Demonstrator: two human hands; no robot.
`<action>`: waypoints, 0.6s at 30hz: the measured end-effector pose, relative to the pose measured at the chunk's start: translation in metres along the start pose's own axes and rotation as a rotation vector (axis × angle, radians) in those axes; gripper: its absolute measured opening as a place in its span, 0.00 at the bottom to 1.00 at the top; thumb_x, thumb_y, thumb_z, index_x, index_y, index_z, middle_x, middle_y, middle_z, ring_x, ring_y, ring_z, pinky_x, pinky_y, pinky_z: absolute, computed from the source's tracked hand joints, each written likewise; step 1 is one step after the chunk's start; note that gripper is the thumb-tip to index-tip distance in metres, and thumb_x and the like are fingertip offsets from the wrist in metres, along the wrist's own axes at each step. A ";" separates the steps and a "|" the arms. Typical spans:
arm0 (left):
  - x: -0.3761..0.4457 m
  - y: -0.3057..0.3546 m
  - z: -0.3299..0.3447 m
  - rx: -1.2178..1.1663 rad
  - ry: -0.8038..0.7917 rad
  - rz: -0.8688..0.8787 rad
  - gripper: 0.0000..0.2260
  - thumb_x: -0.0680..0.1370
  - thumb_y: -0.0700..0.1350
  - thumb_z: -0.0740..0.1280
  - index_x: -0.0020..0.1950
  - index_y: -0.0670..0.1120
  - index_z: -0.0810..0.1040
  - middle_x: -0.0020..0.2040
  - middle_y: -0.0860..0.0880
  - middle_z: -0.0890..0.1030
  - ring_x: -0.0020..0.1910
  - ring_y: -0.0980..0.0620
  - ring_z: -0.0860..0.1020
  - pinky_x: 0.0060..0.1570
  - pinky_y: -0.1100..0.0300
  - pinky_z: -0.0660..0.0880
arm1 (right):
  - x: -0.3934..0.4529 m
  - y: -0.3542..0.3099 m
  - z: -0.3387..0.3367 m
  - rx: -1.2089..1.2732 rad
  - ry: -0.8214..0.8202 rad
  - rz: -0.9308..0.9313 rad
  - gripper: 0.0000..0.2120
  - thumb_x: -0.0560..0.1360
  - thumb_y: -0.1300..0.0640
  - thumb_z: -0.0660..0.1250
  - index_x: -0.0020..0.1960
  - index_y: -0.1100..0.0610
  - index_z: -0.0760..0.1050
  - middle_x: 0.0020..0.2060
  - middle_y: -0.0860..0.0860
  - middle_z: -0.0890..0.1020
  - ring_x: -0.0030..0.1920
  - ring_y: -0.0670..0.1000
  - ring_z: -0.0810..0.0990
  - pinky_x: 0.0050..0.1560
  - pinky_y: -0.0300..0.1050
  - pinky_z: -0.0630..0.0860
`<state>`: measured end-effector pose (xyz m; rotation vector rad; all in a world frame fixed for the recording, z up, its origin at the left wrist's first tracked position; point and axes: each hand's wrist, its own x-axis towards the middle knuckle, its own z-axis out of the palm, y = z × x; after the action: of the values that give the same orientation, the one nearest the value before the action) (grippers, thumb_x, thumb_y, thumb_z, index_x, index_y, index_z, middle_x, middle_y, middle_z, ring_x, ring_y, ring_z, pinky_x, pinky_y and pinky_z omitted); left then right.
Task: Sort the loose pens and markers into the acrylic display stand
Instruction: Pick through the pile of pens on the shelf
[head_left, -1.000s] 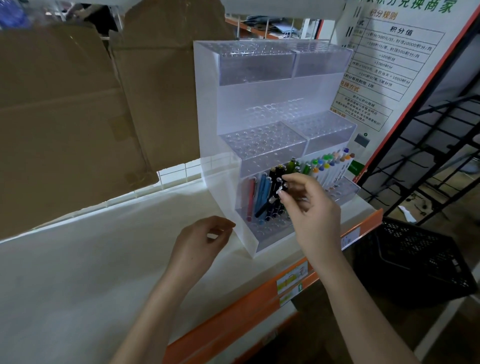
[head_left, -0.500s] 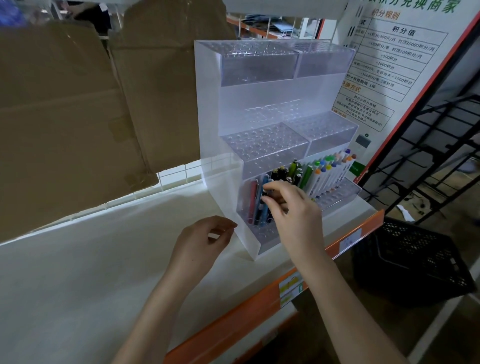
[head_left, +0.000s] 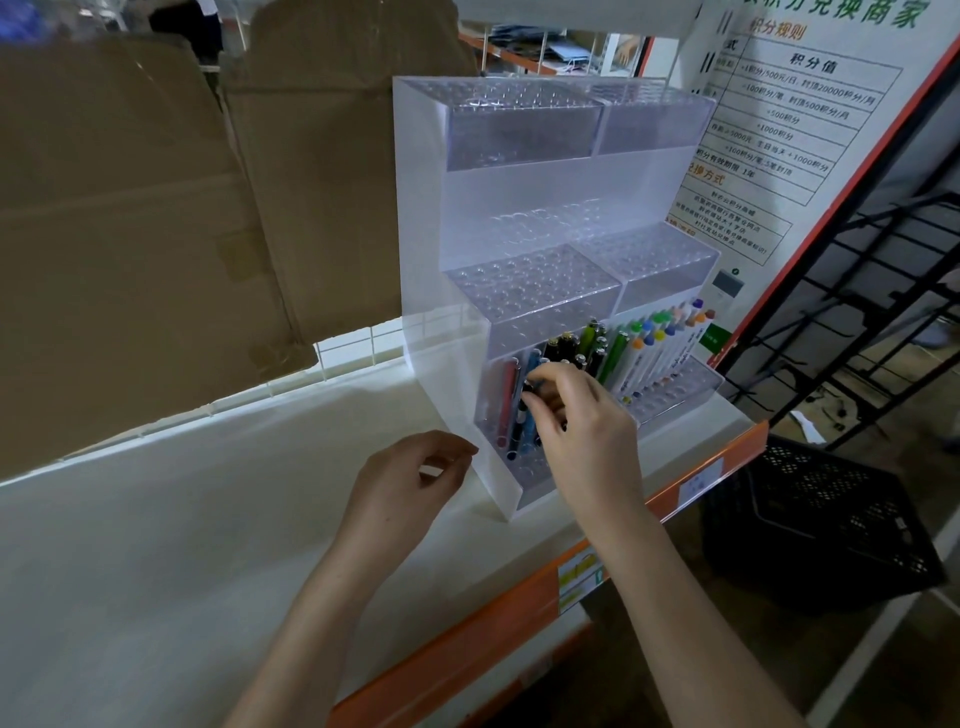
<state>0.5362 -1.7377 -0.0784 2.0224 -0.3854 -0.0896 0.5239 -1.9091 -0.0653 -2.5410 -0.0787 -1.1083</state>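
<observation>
A clear three-tier acrylic display stand stands on the white shelf. Its bottom tier holds red, blue, black and green pens at the left and white markers with coloured caps at the right. My right hand reaches into the bottom left section and pinches the top of a black pen that stands slanted among the others. My left hand hovers beside the stand's front left corner with fingers loosely curled, holding nothing that I can see. The two upper tiers have only bare holes.
Flattened cardboard leans behind the shelf at the left. A printed sign stands right of the stand. The shelf's orange front rail runs diagonally, and a black plastic crate sits on the floor below right.
My right hand has moved left and down from the middle pens to the left section, lowering the black pen among the red and blue ones. My left hand has stayed put.
</observation>
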 end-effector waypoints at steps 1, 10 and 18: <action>0.000 0.000 0.000 0.005 -0.003 0.001 0.10 0.76 0.43 0.66 0.43 0.59 0.80 0.43 0.63 0.81 0.43 0.67 0.77 0.40 0.76 0.70 | 0.000 0.001 0.001 -0.013 0.001 -0.007 0.09 0.70 0.63 0.73 0.49 0.61 0.78 0.40 0.52 0.82 0.38 0.50 0.81 0.40 0.35 0.74; 0.003 0.001 -0.004 0.074 -0.036 0.010 0.11 0.77 0.43 0.65 0.43 0.61 0.78 0.43 0.64 0.79 0.44 0.68 0.76 0.40 0.76 0.69 | -0.003 -0.003 -0.008 -0.073 0.054 -0.012 0.10 0.75 0.58 0.64 0.52 0.62 0.79 0.42 0.54 0.82 0.41 0.50 0.81 0.43 0.37 0.76; -0.006 -0.019 -0.028 0.389 0.016 0.072 0.07 0.77 0.48 0.64 0.52 0.54 0.80 0.48 0.58 0.79 0.48 0.58 0.76 0.48 0.63 0.72 | -0.032 -0.043 0.006 0.004 -0.002 -0.134 0.11 0.76 0.59 0.62 0.54 0.62 0.80 0.47 0.53 0.82 0.49 0.49 0.79 0.57 0.39 0.73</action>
<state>0.5413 -1.7045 -0.0826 2.3866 -0.4946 0.0505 0.4977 -1.8639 -0.0784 -2.5649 -0.2550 -1.1540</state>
